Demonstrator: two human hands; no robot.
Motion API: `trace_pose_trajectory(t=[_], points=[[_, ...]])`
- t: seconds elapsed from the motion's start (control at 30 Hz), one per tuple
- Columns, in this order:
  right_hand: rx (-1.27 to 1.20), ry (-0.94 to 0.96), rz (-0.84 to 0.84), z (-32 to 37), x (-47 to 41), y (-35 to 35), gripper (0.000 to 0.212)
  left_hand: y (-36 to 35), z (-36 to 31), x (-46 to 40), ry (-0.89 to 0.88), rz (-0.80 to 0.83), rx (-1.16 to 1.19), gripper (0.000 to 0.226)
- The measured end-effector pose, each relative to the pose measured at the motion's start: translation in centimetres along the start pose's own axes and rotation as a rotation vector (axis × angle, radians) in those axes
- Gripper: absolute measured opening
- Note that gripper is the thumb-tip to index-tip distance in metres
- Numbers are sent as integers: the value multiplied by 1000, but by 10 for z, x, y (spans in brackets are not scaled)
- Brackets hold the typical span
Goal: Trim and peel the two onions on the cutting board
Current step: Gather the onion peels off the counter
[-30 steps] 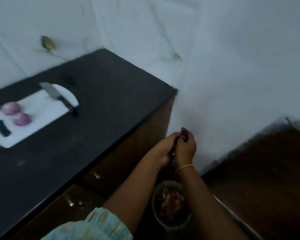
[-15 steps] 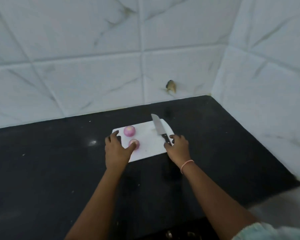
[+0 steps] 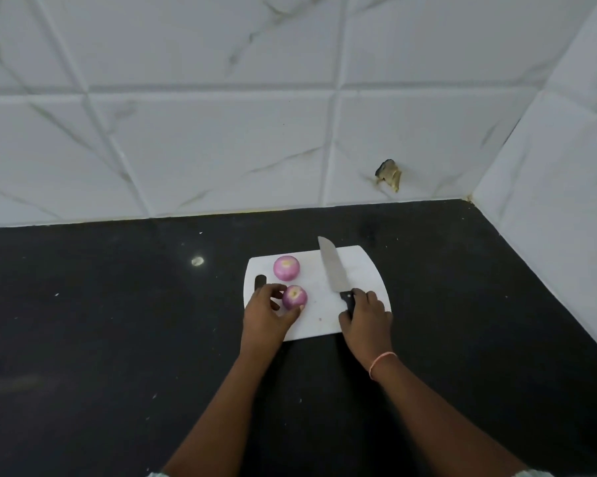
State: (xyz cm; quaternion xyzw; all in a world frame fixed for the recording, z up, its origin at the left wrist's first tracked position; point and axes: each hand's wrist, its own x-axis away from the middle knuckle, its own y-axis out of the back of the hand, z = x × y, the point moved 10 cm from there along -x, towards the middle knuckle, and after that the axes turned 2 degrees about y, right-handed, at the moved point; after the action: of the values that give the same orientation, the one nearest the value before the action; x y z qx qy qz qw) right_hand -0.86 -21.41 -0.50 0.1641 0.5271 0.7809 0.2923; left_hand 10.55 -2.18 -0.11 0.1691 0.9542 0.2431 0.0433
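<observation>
While the two onions sit on the white cutting board [image 3: 366,270], we see both already bare of their dry skin, pink-purple with pale trimmed tops. Our near onion [image 3: 294,297] lies at the board's left-centre, and our left hand [image 3: 264,315] cups it: the thumb curls under its near side and the fingers bend round its left side, so the hand holds it against the board. Our far onion [image 3: 286,267] rests just beyond, near the board's back edge, apart from both hands and close to the near one. To the right, our right hand [image 3: 366,315] wraps its fingers round the black handle of the kitchen knife [image 3: 333,268]; the blade lies flat on the board, tip pointing away past the back edge. The knife lies to the right of both onions, not touching them. A pink band [image 3: 381,363] circles our right wrist. Under the board stretches a black countertop [image 3: 118,339], meeting white marbled wall tiles [image 3: 221,132] behind and at the right.
</observation>
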Motion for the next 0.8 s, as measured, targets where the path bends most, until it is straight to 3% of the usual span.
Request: trace_pose_trajectory(t=[0.27, 0.4, 0.8], points=[[28, 60, -70, -16, 1, -4, 59, -10, 5, -4, -76, -33, -6, 42], [-84, 78, 20, -21, -10, -15, 55, -11, 6, -9, -70, -47, -30, 43], [-92, 58, 55, -18, -47, -19, 52, -15, 4, -30, -42, -99, 8, 42]])
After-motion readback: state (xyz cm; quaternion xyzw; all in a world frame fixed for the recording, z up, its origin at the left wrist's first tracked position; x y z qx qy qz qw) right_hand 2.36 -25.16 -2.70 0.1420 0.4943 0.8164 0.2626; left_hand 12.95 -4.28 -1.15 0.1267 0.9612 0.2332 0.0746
